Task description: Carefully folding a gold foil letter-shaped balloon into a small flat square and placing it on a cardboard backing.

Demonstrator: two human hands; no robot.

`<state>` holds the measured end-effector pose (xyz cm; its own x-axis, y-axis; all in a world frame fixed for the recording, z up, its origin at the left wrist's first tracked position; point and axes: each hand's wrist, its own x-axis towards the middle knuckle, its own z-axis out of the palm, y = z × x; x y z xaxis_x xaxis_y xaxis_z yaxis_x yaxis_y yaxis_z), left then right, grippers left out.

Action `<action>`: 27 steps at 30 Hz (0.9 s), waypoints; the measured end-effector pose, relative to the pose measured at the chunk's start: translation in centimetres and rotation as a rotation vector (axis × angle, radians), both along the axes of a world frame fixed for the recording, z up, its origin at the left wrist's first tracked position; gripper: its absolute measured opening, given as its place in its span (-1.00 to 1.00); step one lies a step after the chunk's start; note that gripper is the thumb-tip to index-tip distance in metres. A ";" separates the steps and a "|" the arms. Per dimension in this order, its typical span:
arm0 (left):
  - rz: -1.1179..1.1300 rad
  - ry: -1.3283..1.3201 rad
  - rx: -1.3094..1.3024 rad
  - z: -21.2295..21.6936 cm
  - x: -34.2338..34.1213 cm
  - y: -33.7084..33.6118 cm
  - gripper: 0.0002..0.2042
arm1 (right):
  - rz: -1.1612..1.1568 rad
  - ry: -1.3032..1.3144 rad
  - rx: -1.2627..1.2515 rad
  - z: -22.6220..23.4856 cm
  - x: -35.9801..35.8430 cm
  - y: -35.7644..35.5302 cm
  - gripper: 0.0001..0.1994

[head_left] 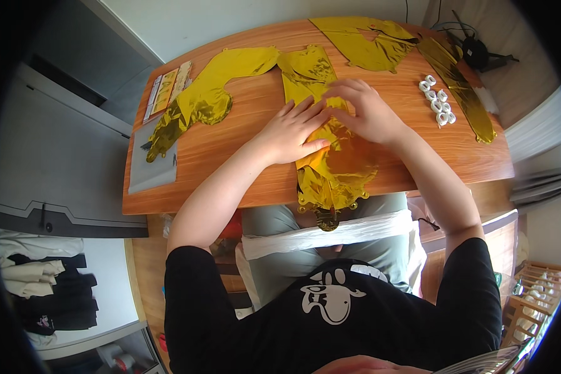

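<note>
A flat, uninflated gold foil balloon [335,171] lies across the middle of the wooden table [230,168], its lower end hanging over the near edge. My left hand [291,132] presses flat on it with fingers spread. My right hand [363,111] rests on the same balloon just beside, fingers curled down onto the foil. The two hands nearly touch. Neither hand lifts the balloon off the table.
More flat gold foil balloons lie at the left [206,100], the back [368,43] and the right [458,87]. Small white pieces [437,100] sit in a cluster to the right. A grey sheet [153,168] and printed cards [167,87] lie at the left edge. A white plastic roll [330,235] crosses my lap.
</note>
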<state>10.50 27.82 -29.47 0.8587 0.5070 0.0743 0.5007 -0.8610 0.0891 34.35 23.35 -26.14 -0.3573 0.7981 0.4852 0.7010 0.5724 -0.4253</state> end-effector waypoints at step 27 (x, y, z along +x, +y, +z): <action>0.169 -0.737 -0.610 1.2 -3.2 4.6 -0.48 | 0.562 -0.361 0.162 -2.1 -3.7 -3.0 -0.61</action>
